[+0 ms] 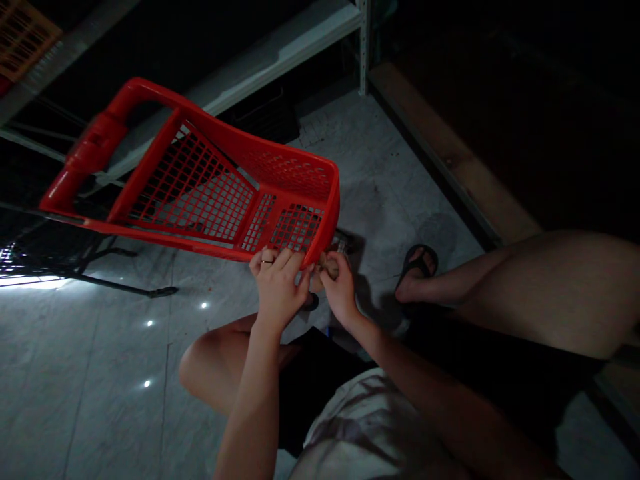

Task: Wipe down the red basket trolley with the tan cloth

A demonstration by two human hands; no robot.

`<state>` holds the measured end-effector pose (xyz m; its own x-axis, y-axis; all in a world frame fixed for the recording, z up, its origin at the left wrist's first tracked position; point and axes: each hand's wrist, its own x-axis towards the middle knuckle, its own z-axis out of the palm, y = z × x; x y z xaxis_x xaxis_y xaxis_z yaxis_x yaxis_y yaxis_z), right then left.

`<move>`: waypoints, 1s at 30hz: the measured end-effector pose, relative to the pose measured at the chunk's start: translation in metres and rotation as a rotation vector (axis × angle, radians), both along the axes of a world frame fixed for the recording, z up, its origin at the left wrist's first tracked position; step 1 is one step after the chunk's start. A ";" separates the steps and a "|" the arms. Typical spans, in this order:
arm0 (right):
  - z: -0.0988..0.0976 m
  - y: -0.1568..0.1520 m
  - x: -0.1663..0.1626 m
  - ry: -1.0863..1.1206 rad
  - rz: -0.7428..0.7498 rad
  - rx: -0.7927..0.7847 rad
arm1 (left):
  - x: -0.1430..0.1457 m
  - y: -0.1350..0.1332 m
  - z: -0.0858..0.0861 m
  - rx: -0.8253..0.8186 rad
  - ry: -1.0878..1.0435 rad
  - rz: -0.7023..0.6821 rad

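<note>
A red plastic shopping basket cart [230, 143] with grid walls and a thick handle stands tilted in view ahead of me. My left hand [281, 288] has its fingers curled over the near rim, close to the front corner; a ring shows on one finger. Just outside that corner, my right hand [342, 291] is closed around a small crumpled tan thing [330, 268], which looks like a rag, pressed near the cart's outer wall. Much of it is hidden by the fingers. Through the grid I see only the floor.
Behind the cart runs a pale metal shelf [285, 57] with an upright post [364, 50]. An orange crate [25, 37] sits at top left. A dark metal leg [120, 283] lies low at left. A wooden ledge [450, 157] edges the grey floor [100, 400] at right.
</note>
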<state>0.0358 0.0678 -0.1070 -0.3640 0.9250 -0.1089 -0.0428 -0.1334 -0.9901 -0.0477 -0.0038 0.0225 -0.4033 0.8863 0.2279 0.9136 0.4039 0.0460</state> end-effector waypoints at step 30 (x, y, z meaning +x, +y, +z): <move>-0.011 0.058 -0.022 0.022 -0.188 -0.169 | 0.004 -0.004 -0.003 0.053 0.042 -0.033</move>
<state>0.0137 0.1261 -0.1181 -0.1917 0.9458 -0.2622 -0.1033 -0.2852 -0.9529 -0.0439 -0.0081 0.0198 -0.3635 0.8849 0.2912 0.9278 0.3720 0.0279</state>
